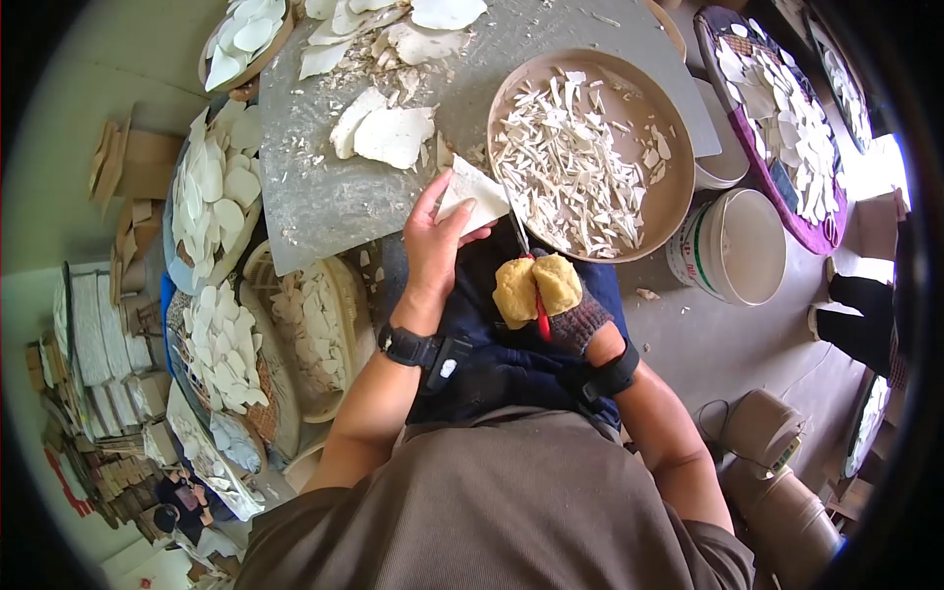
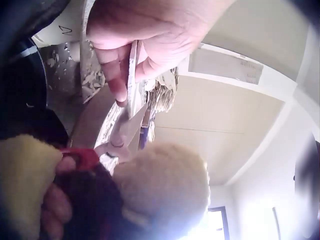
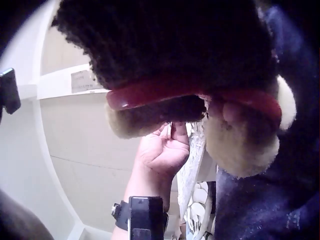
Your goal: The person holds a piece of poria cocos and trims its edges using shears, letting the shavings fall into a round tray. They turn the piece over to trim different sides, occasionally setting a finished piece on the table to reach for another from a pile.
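My left hand [image 1: 433, 246] pinches a flat white piece [image 1: 475, 195] between thumb and fingers; in the left wrist view the piece [image 2: 132, 85] is seen edge-on. My right hand [image 1: 575, 315], in a dark knitted glove, grips red-handled scissors [image 1: 542, 320] with yellow spongy padding [image 1: 516, 293] around the handles. The blades point up beside the right edge of the piece, near the rim of a round brown basin [image 1: 678, 197]. Thin white strips [image 1: 565, 162] are heaped in the basin. In the right wrist view the red handles [image 3: 145, 95] show under the glove.
A grey table [image 1: 324, 211] holds larger white slabs [image 1: 393, 136] and crumbs. At left stand trays of white pieces [image 1: 221, 344] and an oval basket [image 1: 349, 344]. A white bucket [image 1: 752, 246] stands at right, below a purple-edged tray [image 1: 841, 211]. Another person's dark-clothed legs [image 1: 855, 315] show far right.
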The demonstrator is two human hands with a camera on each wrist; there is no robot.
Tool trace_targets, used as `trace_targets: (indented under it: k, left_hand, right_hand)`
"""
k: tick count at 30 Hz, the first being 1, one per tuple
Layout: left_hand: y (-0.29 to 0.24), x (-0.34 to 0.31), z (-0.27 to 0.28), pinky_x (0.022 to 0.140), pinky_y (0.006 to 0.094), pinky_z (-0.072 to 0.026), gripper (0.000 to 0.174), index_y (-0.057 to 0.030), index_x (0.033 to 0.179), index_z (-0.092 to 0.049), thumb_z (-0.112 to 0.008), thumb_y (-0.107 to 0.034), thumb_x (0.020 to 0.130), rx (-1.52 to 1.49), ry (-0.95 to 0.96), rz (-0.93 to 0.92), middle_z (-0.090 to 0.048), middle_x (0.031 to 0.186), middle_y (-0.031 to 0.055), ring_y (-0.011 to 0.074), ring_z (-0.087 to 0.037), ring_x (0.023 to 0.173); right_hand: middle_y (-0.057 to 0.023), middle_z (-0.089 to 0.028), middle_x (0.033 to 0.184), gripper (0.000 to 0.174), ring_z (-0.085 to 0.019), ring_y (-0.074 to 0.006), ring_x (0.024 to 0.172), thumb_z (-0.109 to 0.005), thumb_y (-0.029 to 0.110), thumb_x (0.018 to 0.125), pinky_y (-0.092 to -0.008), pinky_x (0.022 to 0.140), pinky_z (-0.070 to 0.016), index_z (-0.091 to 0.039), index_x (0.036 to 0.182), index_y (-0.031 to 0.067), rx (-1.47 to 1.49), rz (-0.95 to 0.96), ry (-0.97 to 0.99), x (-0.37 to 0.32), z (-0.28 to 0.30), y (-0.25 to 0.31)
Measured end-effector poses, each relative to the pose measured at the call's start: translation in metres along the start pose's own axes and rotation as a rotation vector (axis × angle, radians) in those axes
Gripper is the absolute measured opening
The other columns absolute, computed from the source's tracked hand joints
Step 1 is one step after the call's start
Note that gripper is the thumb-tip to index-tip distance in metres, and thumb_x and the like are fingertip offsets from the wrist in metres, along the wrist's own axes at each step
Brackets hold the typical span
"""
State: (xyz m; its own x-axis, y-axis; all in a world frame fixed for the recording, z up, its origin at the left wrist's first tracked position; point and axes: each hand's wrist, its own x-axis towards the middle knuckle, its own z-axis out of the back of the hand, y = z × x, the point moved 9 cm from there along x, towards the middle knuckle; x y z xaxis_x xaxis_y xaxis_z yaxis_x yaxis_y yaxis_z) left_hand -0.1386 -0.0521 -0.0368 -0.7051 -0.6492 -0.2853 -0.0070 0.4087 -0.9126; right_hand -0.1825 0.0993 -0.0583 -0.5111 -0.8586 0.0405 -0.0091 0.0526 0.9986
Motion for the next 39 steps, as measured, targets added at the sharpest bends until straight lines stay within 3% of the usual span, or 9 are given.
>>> trace_targets:
  k: [3, 6, 12, 16, 24, 28, 31, 34, 39]
  left_hand:
    - [0.006, 0.014, 0.004, 0.065, 0.0295, -0.0565, 0.050, -0.0005, 0.131, -0.040, -0.057, -0.002, 0.085, 0.044, 0.069, 0.054, -0.061, 0.106, 0.0139, 0.0235, -0.066, 0.082]
    - [0.005, 0.019, 0.003, 0.062, 0.0284, -0.0565, 0.050, 0.0004, 0.131, -0.040, -0.057, -0.002, 0.084, 0.108, 0.119, 0.098, -0.061, 0.106, 0.0144, 0.0244, -0.066, 0.081]
    - [0.004, 0.020, 0.002, 0.061, 0.0288, -0.0565, 0.044, 0.0002, 0.123, -0.042, -0.059, -0.002, 0.083, 0.153, 0.124, 0.102, -0.062, 0.102, 0.0156, 0.0247, -0.066, 0.076]
    - [0.001, 0.018, -0.004, 0.060, 0.0285, -0.0565, 0.034, -0.0021, 0.112, -0.044, -0.060, -0.003, 0.082, 0.191, 0.180, 0.073, -0.062, 0.098, 0.0149, 0.0239, -0.066, 0.075]
    - [0.004, 0.014, -0.010, 0.057, 0.0274, -0.0573, 0.032, -0.0013, 0.109, -0.047, -0.061, 0.000, 0.080, 0.223, 0.227, 0.125, -0.062, 0.096, 0.0151, 0.0209, -0.066, 0.075]
    - [0.000, 0.016, -0.014, 0.060, 0.0257, -0.0561, 0.039, -0.0020, 0.116, -0.048, -0.063, -0.002, 0.080, 0.305, 0.299, 0.129, -0.063, 0.099, 0.0111, 0.0168, -0.065, 0.080]
    - [0.003, 0.009, -0.024, 0.066, 0.0247, -0.0549, 0.049, -0.0027, 0.124, -0.046, -0.064, 0.000, 0.079, 0.402, 0.428, 0.230, -0.063, 0.100, 0.0083, 0.0131, -0.063, 0.086]
    - [0.006, 0.012, -0.029, 0.074, 0.0241, -0.0525, 0.056, -0.0032, 0.130, -0.043, -0.064, 0.001, 0.078, 0.275, 0.451, 0.152, -0.063, 0.100, 0.0072, 0.0115, -0.061, 0.089]
    - [-0.007, 0.011, 0.014, 0.079, 0.0243, -0.0492, 0.041, 0.0002, 0.121, -0.045, -0.060, 0.001, 0.082, 0.101, 0.011, -0.088, -0.061, 0.103, 0.0095, 0.0135, -0.060, 0.089]
  right_hand:
    - [-0.0119, -0.061, 0.077, 0.023, -0.057, -0.0336, 0.072, -0.066, 0.015, 0.064, -0.0414, 0.063, -0.0452, -0.060, 0.084, 0.0057, -0.513, 0.377, 0.028, -0.003, -0.006, 0.040]
    - [-0.0119, -0.061, 0.078, 0.022, -0.057, -0.0331, 0.073, -0.066, 0.016, 0.065, -0.0413, 0.064, -0.0458, -0.061, 0.084, 0.0057, -0.521, 0.411, 0.000, -0.007, -0.004, 0.043]
    - [-0.0123, -0.060, 0.079, 0.021, -0.058, -0.0336, 0.075, -0.065, 0.015, 0.066, -0.0424, 0.065, -0.0462, -0.060, 0.085, 0.0058, -0.500, 0.294, -0.022, -0.010, -0.001, 0.028]
    - [-0.0122, -0.060, 0.080, 0.023, -0.057, -0.0334, 0.077, -0.064, 0.016, 0.067, -0.0423, 0.067, -0.0459, -0.061, 0.087, 0.0061, 0.139, -0.154, -0.048, -0.012, 0.001, -0.036]
    - [-0.0123, -0.061, 0.082, 0.022, -0.058, -0.0327, 0.078, -0.063, 0.016, 0.068, -0.0419, 0.067, -0.0458, -0.061, 0.087, 0.0069, -0.656, 0.263, 0.042, -0.014, 0.001, 0.030]
    - [-0.0131, -0.061, 0.080, 0.018, -0.059, -0.0331, 0.079, -0.061, 0.016, 0.072, -0.0370, 0.068, -0.0475, -0.060, 0.087, 0.0056, -0.628, 0.128, -0.017, -0.014, 0.008, -0.011]
    - [-0.0135, -0.060, 0.076, 0.011, -0.057, -0.0346, 0.073, -0.060, 0.009, 0.073, -0.0396, 0.063, -0.0453, -0.059, 0.083, 0.0039, 0.106, 0.034, -0.238, -0.015, 0.014, -0.043]
    - [-0.0127, -0.059, 0.074, 0.010, -0.056, -0.0348, 0.071, -0.059, 0.009, 0.072, -0.0408, 0.062, -0.0447, -0.058, 0.081, 0.0045, -0.423, 0.286, -0.234, -0.015, 0.023, 0.016]
    - [-0.0116, -0.059, 0.071, 0.007, -0.057, -0.0323, 0.069, -0.058, 0.012, 0.074, -0.0398, 0.060, -0.0453, -0.056, 0.077, 0.0052, -0.322, 0.120, 0.028, -0.013, 0.003, 0.009]
